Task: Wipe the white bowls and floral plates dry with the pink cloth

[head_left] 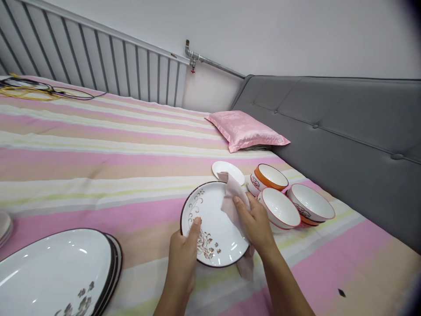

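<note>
My left hand [184,250] grips the near rim of a white plate [210,219] with a dark edge and a brown flower pattern, thumb on its face. The plate is held tilted above a striped bed. My right hand [255,221] presses a pale pink cloth [232,195] against the plate's right side, fingers closed on the cloth. A tail of the cloth hangs below the plate's right rim.
Three red-and-orange-rimmed bowls [279,206] and a small white saucer [226,169] lie just right of and behind the plate. A stack of larger plates [59,272] sits at the near left. A pink pillow [245,129], grey headboard [345,131], cables [29,87] and radiator [98,57] lie beyond.
</note>
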`<move>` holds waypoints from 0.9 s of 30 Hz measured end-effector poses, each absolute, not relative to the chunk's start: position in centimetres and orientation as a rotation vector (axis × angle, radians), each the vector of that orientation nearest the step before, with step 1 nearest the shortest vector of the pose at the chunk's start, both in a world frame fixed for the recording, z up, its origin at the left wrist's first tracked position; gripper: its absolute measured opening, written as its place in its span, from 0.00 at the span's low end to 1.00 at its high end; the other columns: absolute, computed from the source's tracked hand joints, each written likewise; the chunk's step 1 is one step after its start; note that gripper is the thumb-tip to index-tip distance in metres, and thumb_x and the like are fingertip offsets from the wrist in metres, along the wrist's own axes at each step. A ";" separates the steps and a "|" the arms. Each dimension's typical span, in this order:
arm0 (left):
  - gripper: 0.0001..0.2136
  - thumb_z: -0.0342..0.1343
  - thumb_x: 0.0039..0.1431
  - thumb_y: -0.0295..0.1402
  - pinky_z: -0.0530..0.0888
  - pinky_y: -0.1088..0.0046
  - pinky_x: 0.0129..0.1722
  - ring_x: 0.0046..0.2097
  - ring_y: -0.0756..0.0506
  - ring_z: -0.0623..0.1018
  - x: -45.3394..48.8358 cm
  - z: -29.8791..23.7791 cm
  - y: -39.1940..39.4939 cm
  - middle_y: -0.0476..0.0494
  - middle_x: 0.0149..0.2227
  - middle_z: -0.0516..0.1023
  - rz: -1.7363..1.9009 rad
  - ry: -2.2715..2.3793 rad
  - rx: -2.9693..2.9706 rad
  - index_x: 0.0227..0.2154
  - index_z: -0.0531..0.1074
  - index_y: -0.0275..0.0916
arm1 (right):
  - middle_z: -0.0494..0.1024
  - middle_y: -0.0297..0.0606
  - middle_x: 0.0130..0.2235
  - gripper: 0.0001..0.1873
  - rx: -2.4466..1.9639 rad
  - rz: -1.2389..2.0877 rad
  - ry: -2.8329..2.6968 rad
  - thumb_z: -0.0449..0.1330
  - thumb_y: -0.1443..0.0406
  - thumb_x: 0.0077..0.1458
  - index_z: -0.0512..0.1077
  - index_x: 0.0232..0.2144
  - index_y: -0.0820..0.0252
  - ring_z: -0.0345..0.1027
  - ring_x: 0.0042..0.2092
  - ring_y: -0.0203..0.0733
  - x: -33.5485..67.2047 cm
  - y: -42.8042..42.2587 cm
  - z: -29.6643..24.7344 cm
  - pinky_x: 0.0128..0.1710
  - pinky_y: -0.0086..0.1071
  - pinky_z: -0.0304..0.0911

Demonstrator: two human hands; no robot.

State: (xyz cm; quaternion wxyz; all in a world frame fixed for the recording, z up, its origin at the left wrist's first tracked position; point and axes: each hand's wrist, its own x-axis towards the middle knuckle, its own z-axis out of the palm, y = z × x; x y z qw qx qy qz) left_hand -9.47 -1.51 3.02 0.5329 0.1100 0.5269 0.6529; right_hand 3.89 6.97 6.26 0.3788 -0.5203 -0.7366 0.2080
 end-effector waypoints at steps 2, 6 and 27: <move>0.18 0.60 0.50 0.39 0.76 0.66 0.34 0.35 0.41 0.80 -9.3 2.9 -1.4 0.37 0.35 0.81 1.622 1.269 0.198 0.42 0.74 0.32 | 0.71 0.34 0.26 0.15 -1.360 0.574 -1.827 0.49 0.54 0.58 0.64 0.28 0.58 0.63 0.29 0.40 3.3 6.7 5.9 0.28 0.30 0.56; 0.15 0.60 0.51 0.35 0.76 0.67 0.37 0.36 0.42 0.80 -9.4 3.4 -1.4 0.37 0.36 0.81 1.752 1.280 0.063 0.40 0.74 0.32 | 0.75 0.38 0.29 0.17 -1.416 0.659 -1.811 0.48 0.52 0.58 0.66 0.32 0.58 0.67 0.31 0.44 2.2 6.0 5.3 0.30 0.33 0.59; 0.24 0.62 0.46 0.41 0.77 0.66 0.32 0.35 0.39 0.80 -9.4 3.5 -1.6 0.36 0.33 0.81 1.683 1.230 0.238 0.43 0.73 0.29 | 0.74 0.36 0.35 0.13 -1.206 0.667 -1.752 0.48 0.57 0.59 0.66 0.40 0.58 0.67 0.39 0.42 3.2 6.4 6.2 0.39 0.33 0.61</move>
